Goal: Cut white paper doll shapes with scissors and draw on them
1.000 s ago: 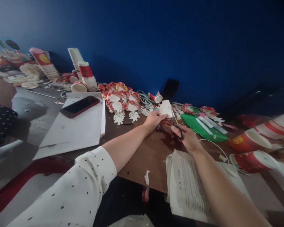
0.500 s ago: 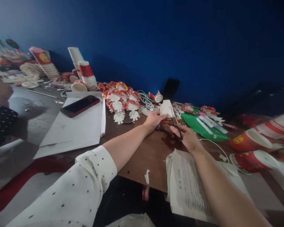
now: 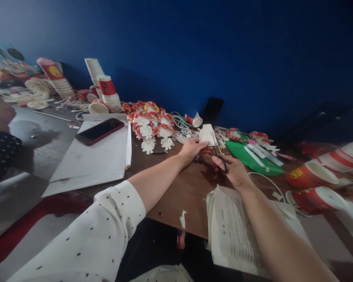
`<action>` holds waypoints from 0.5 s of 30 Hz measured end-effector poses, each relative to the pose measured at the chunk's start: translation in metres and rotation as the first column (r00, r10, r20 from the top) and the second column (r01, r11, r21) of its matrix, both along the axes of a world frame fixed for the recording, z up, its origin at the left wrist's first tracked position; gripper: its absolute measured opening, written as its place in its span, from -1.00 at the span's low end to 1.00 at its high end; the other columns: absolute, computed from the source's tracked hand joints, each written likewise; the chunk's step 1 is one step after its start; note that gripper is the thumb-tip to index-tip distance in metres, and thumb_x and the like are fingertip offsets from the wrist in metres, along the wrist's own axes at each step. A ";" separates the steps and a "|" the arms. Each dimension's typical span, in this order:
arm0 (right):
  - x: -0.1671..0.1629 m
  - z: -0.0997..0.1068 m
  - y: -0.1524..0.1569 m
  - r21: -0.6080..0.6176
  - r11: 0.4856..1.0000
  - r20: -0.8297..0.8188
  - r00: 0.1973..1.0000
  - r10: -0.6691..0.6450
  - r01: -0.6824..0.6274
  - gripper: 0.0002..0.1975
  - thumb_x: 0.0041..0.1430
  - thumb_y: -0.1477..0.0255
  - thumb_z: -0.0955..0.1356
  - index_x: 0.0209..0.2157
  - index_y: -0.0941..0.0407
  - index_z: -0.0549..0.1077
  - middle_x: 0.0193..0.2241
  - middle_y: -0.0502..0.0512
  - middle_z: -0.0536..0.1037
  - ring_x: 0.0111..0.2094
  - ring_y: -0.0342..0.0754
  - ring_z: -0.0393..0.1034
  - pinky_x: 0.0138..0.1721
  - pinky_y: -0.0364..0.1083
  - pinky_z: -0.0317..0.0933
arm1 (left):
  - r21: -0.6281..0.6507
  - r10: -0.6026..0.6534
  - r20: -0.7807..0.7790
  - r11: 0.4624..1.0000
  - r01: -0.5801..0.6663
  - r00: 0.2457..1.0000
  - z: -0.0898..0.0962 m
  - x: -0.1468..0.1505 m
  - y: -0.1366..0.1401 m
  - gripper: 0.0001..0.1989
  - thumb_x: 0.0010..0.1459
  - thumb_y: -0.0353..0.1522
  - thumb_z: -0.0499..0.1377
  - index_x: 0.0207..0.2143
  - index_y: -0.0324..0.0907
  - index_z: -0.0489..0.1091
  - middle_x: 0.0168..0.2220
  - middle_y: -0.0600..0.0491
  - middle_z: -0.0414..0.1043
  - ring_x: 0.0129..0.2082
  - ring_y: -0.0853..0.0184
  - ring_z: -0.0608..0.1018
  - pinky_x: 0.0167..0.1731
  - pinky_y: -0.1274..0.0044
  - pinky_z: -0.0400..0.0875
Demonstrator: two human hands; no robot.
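Note:
My left hand (image 3: 193,150) pinches a small white piece of paper (image 3: 206,135) by its lower edge, thumb on top. In my right hand (image 3: 231,168) is a pair of scissors with black handles (image 3: 222,163); fingers are through the loops. The blades lie along the right side of the paper, and how far they are apart is too small to tell. Left of my hands lies a pile of white paper figures with red ruffled rims (image 3: 147,123). A green sheet (image 3: 241,154) with several pens on it is to the right.
Stacked paper cups (image 3: 108,92) stand at the back left, near a phone (image 3: 100,131) on a white box (image 3: 88,164). Another phone (image 3: 213,109) leans on the blue wall. A printed paper bag (image 3: 235,227) lies under my right forearm. Red cups (image 3: 312,176) lie at right.
My right hand and the scissors have shifted very slightly at the paper's right side. My left hand and the paper hold almost the same place.

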State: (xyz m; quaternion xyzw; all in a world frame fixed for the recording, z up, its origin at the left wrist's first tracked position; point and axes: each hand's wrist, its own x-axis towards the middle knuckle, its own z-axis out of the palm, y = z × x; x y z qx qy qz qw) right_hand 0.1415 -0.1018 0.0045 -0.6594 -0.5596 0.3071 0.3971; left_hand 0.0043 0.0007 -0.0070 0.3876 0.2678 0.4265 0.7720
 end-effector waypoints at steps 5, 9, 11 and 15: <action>0.004 -0.004 0.001 0.004 1.000 0.000 1.000 -0.008 0.008 -0.48 0.02 -0.03 0.40 -0.20 0.11 0.63 -0.58 0.02 0.51 -0.54 -0.09 0.34 -0.50 -0.13 0.17 | -0.013 -0.004 0.011 1.000 0.004 1.000 0.000 0.000 0.000 -0.96 0.08 -0.56 0.23 -0.39 -0.33 0.41 -0.52 0.04 0.50 -0.50 0.41 0.56 -0.24 0.47 0.49; 0.003 -0.002 0.000 -0.013 1.000 -0.012 1.000 -0.006 0.006 -0.49 0.01 -0.03 0.40 -0.27 0.13 0.62 -0.54 0.05 0.53 -0.53 -0.09 0.35 -0.50 -0.14 0.18 | -0.025 -0.007 0.012 1.000 0.007 1.000 0.001 -0.001 0.000 -0.96 0.10 -0.58 0.19 -0.39 -0.33 0.40 -0.53 0.05 0.50 -0.52 0.42 0.55 -0.27 0.48 0.50; 0.001 0.000 -0.001 -0.012 1.000 -0.006 1.000 -0.009 0.009 -0.50 0.01 -0.03 0.40 -0.31 0.14 0.62 -0.55 0.05 0.52 -0.54 -0.09 0.35 -0.51 -0.13 0.18 | -0.027 -0.007 0.011 1.000 0.008 1.000 0.003 -0.001 0.000 -0.95 0.11 -0.58 0.18 -0.39 -0.33 0.40 -0.53 0.05 0.49 -0.52 0.42 0.54 -0.29 0.49 0.49; -0.002 0.003 -0.001 0.001 1.000 0.010 1.000 -0.009 0.009 -0.48 0.00 -0.05 0.40 -0.31 0.15 0.62 -0.58 0.04 0.50 -0.56 -0.10 0.33 -0.50 -0.13 0.18 | -0.028 -0.001 0.013 1.000 0.002 1.000 0.004 -0.001 -0.001 -0.95 0.11 -0.58 0.18 -0.39 -0.33 0.39 -0.54 0.06 0.49 -0.53 0.44 0.54 -0.35 0.53 0.48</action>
